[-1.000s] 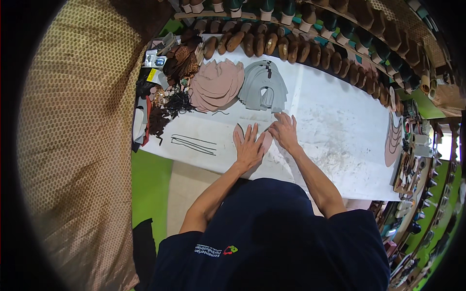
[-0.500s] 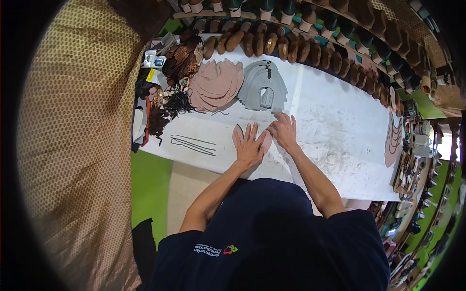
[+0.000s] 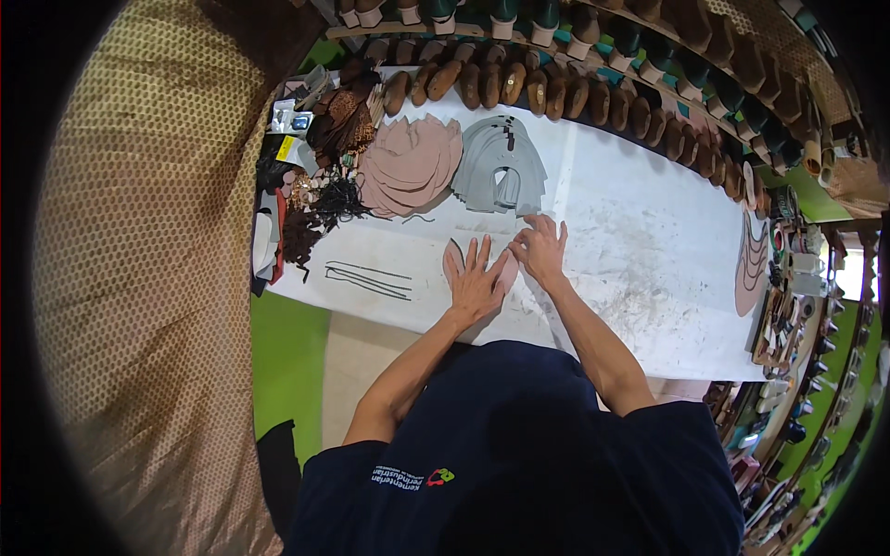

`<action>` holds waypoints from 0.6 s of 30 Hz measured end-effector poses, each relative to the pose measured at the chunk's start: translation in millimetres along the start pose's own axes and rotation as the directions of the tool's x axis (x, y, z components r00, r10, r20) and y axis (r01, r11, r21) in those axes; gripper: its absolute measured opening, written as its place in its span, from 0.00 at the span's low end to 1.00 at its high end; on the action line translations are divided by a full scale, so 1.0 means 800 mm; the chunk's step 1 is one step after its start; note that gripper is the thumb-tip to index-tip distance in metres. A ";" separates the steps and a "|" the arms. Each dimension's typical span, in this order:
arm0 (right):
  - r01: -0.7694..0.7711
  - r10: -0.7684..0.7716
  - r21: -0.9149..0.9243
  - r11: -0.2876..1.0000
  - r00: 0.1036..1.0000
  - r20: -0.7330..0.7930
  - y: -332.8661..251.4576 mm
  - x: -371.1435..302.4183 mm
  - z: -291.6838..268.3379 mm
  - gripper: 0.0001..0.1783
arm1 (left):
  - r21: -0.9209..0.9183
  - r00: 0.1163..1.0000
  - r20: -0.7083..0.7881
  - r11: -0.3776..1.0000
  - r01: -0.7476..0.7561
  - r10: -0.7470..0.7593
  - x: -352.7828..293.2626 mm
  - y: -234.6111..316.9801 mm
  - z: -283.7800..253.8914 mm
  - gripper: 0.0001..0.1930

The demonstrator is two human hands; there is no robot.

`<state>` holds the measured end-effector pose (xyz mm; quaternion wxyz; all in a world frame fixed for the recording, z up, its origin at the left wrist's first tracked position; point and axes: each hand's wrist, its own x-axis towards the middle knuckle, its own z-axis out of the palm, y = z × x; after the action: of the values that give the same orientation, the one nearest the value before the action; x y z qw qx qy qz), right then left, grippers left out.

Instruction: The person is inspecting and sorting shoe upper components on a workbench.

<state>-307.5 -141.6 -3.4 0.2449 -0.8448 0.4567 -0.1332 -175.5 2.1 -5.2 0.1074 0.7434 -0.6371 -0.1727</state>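
A pink curved cut piece [image 3: 453,259] lies near the front edge of the white table, mostly covered by my left hand [image 3: 477,283]. That hand rests flat across it with its fingers spread. At the piece's right tip is my right hand [image 3: 542,247], its thumb and forefinger brought together at the edge. What the pinch holds is too small to make out. Thin dark strips [image 3: 369,280] lie to the left of my left hand. Beyond both hands are a fanned stack of grey arched pieces [image 3: 475,162] and a stack of pink pieces [image 3: 408,167].
Brown shoe lasts [image 3: 513,85] line the table's far edge, below shelves of heeled shoes [image 3: 505,20]. Black and brown scraps [image 3: 338,199] crowd the left end. More pink pieces [image 3: 751,278] lie at the right end of the white table [image 3: 640,250]. A patterned curtain [image 3: 158,278] hangs at left.
My hands stay at the pink piece, almost unmoved. The whole view has shifted very slightly.
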 end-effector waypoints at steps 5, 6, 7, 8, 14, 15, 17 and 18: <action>-0.106 0.106 0.025 0.994 0.994 0.016 -0.010 0.001 -0.008 0.10 | -0.046 0.999 0.042 0.998 0.034 -0.032 -0.005 -0.003 -0.001 0.38; -0.091 0.090 0.030 0.995 0.996 0.012 -0.004 -0.001 -0.007 0.10 | -0.045 0.999 0.041 0.999 0.030 -0.029 -0.005 -0.003 -0.004 0.38; -0.092 0.092 0.030 0.995 0.996 0.010 0.001 -0.004 -0.005 0.10 | -0.079 0.999 0.036 0.997 0.018 -0.016 -0.006 -0.005 -0.007 0.38; -0.084 0.092 0.121 0.989 0.994 -0.060 0.007 -0.007 -0.004 0.09 | -0.114 1.000 0.031 0.994 0.007 -0.003 -0.007 -0.006 -0.011 0.38; 0.172 -0.174 -0.021 0.985 0.977 -0.122 0.015 -0.056 -0.017 0.14 | -0.100 0.991 -0.067 0.989 0.111 -0.118 -0.044 -0.036 -0.020 0.35; 0.275 -0.282 -0.087 0.958 0.956 -0.081 0.015 -0.062 -0.017 0.17 | -0.083 0.990 -0.055 0.988 0.128 -0.133 -0.053 -0.041 -0.022 0.33; 0.323 -0.329 -0.116 0.939 0.944 -0.038 0.012 -0.067 -0.013 0.18 | -0.071 0.990 -0.060 0.989 0.126 -0.130 -0.065 -0.049 -0.021 0.33; 0.373 -0.375 -0.144 0.917 0.927 0.008 0.010 -0.068 -0.011 0.20 | -0.061 0.989 -0.066 0.990 0.126 -0.130 -0.068 -0.051 -0.022 0.33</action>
<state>-346.8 -102.5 -0.4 0.1494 -0.9304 0.2977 -0.1529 -138.7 61.6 2.1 0.1394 0.7852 -0.5786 -0.1713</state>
